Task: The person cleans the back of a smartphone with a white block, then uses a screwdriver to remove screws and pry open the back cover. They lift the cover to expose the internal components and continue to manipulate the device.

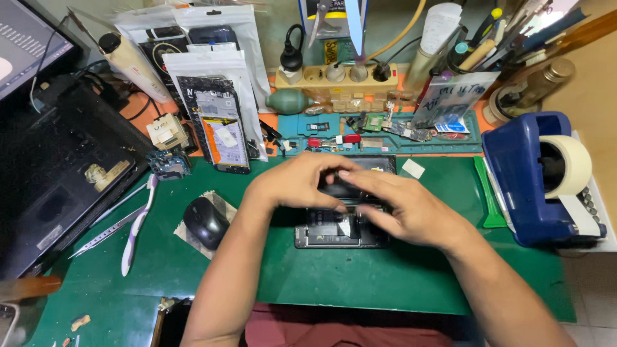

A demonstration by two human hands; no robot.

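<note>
Forearms: ours, coming up from the near edge and meeting over the middle of the green mat (385, 276).
Phone: an opened black handset (340, 232) lies flat on the mat, its top half under our hands.
Left hand (292, 183): curled, fingertips pressed on a dark part at the phone's upper end, seemingly to steady it.
Right hand (405, 209): fingers bunched on that same part; blur hides whether they pinch it.
Left of us: mouse (205, 222), tweezers (109, 230), toothbrush (138, 222), near enough to grab.
Right: blue tape dispenser (533, 177).
Behind: parts tray (379, 132), power strip (334, 77).
</note>
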